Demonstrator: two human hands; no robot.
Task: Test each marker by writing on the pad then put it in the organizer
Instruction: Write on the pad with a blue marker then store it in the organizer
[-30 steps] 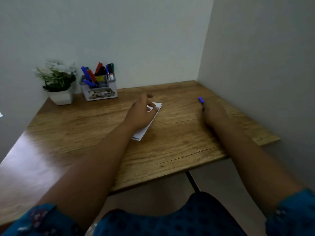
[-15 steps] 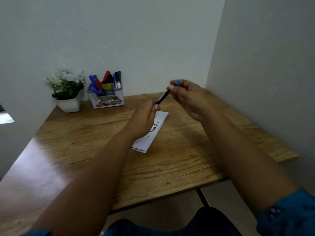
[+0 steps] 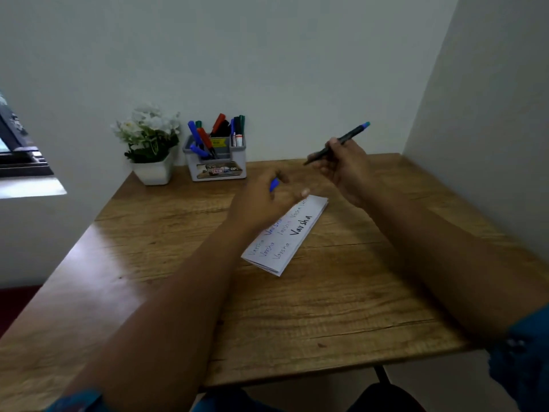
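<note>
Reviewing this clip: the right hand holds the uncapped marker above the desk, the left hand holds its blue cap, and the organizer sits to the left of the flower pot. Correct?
Not quite. In the head view the organizer sits to the right of the flower pot, not the left. The rest stands: the right hand holds the marker above the desk, and the left hand holds the blue cap.

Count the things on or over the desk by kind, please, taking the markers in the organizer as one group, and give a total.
Marker held in the right hand: 1
Blue cap in the left hand: 1
Writing pad: 1
Organizer with markers, too crowded to count: 1
Potted white flowers: 1
Total: 5
</note>
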